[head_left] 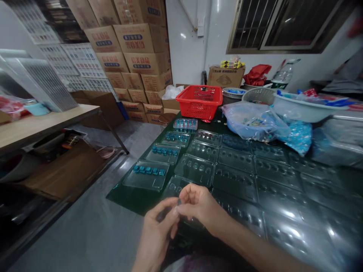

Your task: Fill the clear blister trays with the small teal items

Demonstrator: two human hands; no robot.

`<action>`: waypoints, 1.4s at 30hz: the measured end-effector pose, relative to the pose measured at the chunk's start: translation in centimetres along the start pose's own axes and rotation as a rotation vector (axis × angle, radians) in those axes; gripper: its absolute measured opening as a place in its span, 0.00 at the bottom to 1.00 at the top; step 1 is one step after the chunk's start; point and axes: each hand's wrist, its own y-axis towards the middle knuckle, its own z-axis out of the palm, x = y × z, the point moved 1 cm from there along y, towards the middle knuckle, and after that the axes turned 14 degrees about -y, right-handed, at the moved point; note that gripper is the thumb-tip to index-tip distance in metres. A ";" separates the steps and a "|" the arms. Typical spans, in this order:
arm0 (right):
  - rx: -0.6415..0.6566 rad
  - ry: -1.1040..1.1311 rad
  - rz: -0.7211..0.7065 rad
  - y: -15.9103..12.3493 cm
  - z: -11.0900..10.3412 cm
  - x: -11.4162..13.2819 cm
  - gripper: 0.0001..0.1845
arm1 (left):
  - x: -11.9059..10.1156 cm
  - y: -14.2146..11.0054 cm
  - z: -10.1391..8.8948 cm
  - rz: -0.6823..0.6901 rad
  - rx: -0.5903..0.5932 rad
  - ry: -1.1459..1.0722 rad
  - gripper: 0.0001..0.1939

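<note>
My left hand (160,223) and my right hand (200,206) meet fingertip to fingertip above the near edge of the green table. Both pinch a small dark piece (179,202), too small and too covered by fingers to name. Beneath them lies a clear plastic tray (173,185), partly hidden by my right hand. Just beyond my left hand, another clear tray (144,181) holds a row of several blue-green cube-shaped pieces (149,170). Similar filled trays (166,150) continue behind it. To the right, rows of clear trays (235,181) show moulded hollows without blue pieces.
A red plastic basket (200,102) stands at the table's far end. Beside it are a bagged blue basin (252,124) and a pale basin (306,107) of blue items. Stacked cartons (141,37) line the wall. A wooden-topped bench (51,122) stands left, across the floor.
</note>
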 end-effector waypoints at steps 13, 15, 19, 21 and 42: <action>0.106 0.005 0.072 -0.2 0.6 -1.7 0.09 | -1.0 -0.8 -0.2 0.030 0.003 0.038 0.12; 0.131 0.053 0.038 0.1 0.6 -1.8 0.09 | -1.1 -0.6 -0.1 0.004 0.029 -0.001 0.12; 0.213 0.173 0.013 0.5 -0.1 -2.1 0.08 | -1.0 -0.1 0.5 -0.040 0.121 -0.077 0.09; 0.260 0.192 0.019 0.5 -0.7 -2.1 0.09 | -0.8 0.2 0.8 -0.057 0.164 -0.099 0.08; 0.132 0.159 0.061 0.6 -3.8 -2.6 0.07 | -0.5 1.3 3.8 -0.152 0.160 -0.085 0.09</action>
